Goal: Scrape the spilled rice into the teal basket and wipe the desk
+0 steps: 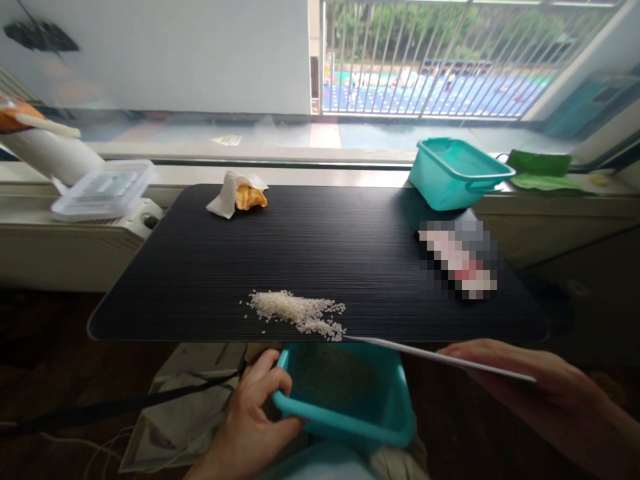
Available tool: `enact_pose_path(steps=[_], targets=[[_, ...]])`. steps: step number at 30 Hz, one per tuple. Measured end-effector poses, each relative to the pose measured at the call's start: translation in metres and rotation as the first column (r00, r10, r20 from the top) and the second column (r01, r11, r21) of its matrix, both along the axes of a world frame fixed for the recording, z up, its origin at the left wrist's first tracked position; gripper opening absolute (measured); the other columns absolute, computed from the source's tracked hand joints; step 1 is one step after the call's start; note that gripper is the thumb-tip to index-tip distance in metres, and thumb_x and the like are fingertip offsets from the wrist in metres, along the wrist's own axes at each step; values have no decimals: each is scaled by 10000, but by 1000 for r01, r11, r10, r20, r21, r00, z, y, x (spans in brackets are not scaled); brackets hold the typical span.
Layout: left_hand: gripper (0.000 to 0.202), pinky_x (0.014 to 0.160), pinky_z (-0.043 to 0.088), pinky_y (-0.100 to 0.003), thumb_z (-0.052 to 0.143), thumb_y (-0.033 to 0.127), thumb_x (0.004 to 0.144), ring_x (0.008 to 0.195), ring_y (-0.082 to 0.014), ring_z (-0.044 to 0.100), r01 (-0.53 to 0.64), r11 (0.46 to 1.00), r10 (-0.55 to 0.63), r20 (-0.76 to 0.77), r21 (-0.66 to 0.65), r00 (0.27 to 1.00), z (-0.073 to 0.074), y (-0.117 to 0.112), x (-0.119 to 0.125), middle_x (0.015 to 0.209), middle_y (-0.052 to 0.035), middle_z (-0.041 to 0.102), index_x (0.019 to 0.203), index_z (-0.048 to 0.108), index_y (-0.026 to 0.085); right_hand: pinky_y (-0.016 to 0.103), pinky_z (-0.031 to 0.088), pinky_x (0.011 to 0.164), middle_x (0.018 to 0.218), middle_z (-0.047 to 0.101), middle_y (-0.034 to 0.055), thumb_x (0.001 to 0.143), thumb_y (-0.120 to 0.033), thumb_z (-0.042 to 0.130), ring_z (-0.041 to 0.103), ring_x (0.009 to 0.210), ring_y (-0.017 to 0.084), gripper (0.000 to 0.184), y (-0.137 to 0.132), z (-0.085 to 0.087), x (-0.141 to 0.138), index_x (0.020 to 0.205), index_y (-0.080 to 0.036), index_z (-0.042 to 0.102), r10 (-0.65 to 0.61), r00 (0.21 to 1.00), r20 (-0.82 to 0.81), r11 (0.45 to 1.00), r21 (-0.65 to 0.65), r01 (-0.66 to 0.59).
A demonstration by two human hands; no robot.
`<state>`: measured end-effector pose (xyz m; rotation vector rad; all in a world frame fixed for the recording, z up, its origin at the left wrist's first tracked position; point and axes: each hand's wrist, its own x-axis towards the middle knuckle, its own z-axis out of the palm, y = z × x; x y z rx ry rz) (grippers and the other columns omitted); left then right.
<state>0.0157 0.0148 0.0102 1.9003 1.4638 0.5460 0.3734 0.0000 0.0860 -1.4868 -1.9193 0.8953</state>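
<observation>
A small pile of white rice grains [300, 312] lies near the front edge of the black table [200, 267]. My left hand [255, 420] grips the rim of a teal plastic tub [350, 407] held just below the table's front edge, under the rice. My right hand [540, 387] holds a thin white card [440, 358] almost flat, its tip touching the right end of the rice pile.
A second teal tub [457, 173] sits at the table's far right corner. A crumpled tissue with an orange scrap [239, 195] lies at the back. A blurred package [463, 257] rests on the right. A clear lidded tray [103, 190] stands on the left sill.
</observation>
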Motion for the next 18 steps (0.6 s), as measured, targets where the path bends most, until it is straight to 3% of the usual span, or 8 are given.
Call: enact_pose_path(steps=[9,13,18], targets=[[120,677,450,-210,577,132,586,815,-171,605,-38,999,38,-13,31,999,-2,-1,-3,857,-2,578,612,493,214,212,622,645,933,795,4,902,-341,613,765,764,214,185,8,15,-7,997,-306,768,19,999,38,1000,-25,-18],[114,683,453,-209,577,137,589,822,-171,602,-48,999,48,-13,20,999,-1,-1,-4,857,-2,579,624,505,217,222,622,693,955,792,-21,900,-351,619,761,780,208,186,8,12,-8,1030,-357,752,-63,998,27,997,52,61],[130,677,465,-212,573,133,586,769,-163,595,-33,999,33,-5,-7,999,3,-1,-3,799,8,552,596,475,218,210,617,639,937,791,-24,915,-341,593,761,758,203,188,7,6,-2,1014,-326,752,-1,999,40,1000,-24,2]])
